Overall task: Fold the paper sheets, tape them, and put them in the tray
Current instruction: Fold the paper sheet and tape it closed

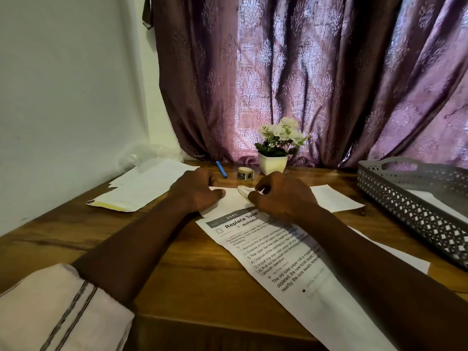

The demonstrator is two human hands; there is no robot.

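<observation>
Wooden table [177,274] bears grey tray [405,198] holding, seemingly, white paper [440,203].

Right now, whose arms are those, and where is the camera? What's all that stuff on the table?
No machine here: those are a person's two arms. The camera sits on the person's head and looks down, so you see what they see. The left hand rests with curled fingers on a white paper. The right hand pinches a small white strip over it; whether it is tape, I cannot tell. A printed sheet lies under the right arm. Behind the hands are a tape roll, a blue pen and a flower pot. More papers lie on the left, and a grey tray stands on the right of the wooden table.
</observation>
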